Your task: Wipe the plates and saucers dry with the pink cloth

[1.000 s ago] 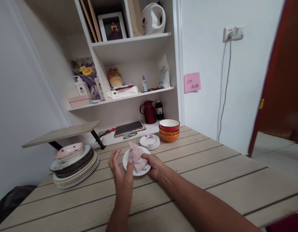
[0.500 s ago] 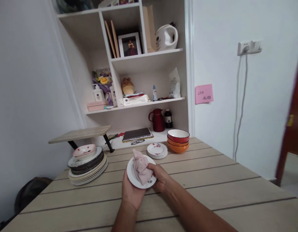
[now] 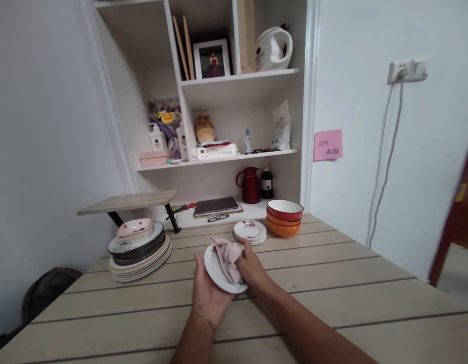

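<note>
- Plate [image 3: 219, 275]: held above the counter [image 3: 317, 298]; judged light, rigid, smooth, breakable. Take hold at the rim; support the underside.
- Left hand [image 3: 209, 299]: grip loosely cupped, bearing the plate from below.
- Right hand [image 3: 252, 267]: grip closed on the soft-looking cloth [image 3: 228, 257], which lies against the plate.
- Hidden: left fingertips behind the plate; plate centre under the cloth.

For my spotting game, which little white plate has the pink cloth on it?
The flowered plate in the left hand; the other little plates sit stacked beside the orange bowls.
</note>
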Motion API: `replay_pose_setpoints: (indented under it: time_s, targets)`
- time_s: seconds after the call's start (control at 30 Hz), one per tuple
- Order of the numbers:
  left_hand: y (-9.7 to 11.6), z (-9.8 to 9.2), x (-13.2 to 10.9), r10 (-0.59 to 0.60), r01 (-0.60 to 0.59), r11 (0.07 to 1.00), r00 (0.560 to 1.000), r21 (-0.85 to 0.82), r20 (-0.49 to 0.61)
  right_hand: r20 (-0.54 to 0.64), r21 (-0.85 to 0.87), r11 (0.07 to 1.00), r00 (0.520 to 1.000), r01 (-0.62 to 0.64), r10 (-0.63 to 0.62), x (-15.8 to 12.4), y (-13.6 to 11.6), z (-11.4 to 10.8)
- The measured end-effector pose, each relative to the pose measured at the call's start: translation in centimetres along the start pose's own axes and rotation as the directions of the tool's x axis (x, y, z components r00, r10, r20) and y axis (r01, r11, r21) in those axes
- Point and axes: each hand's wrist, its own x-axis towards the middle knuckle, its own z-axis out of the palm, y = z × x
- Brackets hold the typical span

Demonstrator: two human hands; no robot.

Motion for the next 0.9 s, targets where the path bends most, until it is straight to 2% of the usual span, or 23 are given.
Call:
replay_pose_setpoints:
  time_s: [0.03,0.1,0.17,0.3,0.37,0.43,0.5,0.6,0.67,0.7,0.73,0.8,0.9]
  targets:
    - [0.0,0.0,0.0,-0.008,0.008,1.0,1.0,-0.003,0.02,-0.046,-0.135,0.989,0.997,0.061,-0.068,-0.1,-0.1,-0.1]
    - [0.0,0.1,0.0,-0.016,0.017,1.0,0.999,-0.012,0.05,-0.118,-0.42,0.895,0.969,0.148,-0.216,-0.4,-0.5,-0.1]
    - [0.0,0.3,-0.1,-0.037,0.037,0.999,0.998,-0.019,0.044,-0.079,-0.561,0.799,0.948,0.214,-0.31,-0.8,-1.0,-0.1]
    - [0.0,0.7,0.0,-0.065,0.065,0.998,0.998,-0.021,-0.008,0.045,-0.657,0.652,0.882,0.38,-0.469,-0.9,-1.9,-0.2]
    - [0.0,0.6,0.0,-0.052,0.052,0.999,0.999,-0.012,-0.005,0.116,-0.628,0.628,0.853,0.46,-0.509,-0.8,-2.3,-0.4]
    - [0.0,0.4,0.1,-0.038,0.039,0.999,0.999,-0.005,0.009,0.144,-0.541,0.675,0.846,0.502,-0.514,-0.6,-2.6,-0.6]
    - [0.1,0.4,0.0,-0.049,0.049,0.999,0.999,-0.006,0.016,0.14,-0.397,0.782,0.873,0.482,-0.467,-0.7,-3.0,-0.8]
    - [0.5,0.4,-0.3,-0.085,0.086,0.996,0.996,-0.015,0.015,0.215,-0.126,0.942,0.936,0.31,-0.279,-1.2,-3.9,-1.1]
    - [0.8,0.4,-0.5,-0.088,0.088,0.996,0.996,-0.02,0.009,0.313,-0.024,0.981,0.933,0.195,-0.178,-1.7,-4.7,-1.4]
    - [0.9,0.4,-0.6,-0.082,0.082,0.996,0.997,-0.021,0.007,0.354,-0.022,0.983,0.921,0.183,-0.163,-1.9,-5.1,-1.5]
    - [1.0,0.4,-0.6,-0.078,0.078,0.997,0.997,-0.022,0.003,0.396,-0.058,0.975,0.901,0.213,-0.174,-2.1,-5.4,-1.7]
    - [1.2,0.4,-0.7,-0.063,0.063,0.998,0.998,-0.031,-0.011,0.481,-0.213,0.903,0.844,0.372,-0.235,-2.4,-5.7,-2.0]
    - [1.2,0.6,-0.7,-0.064,0.062,0.996,0.998,-0.062,-0.029,0.553,-0.465,0.656,0.774,0.594,-0.308,-2.4,-5.2,-1.7]
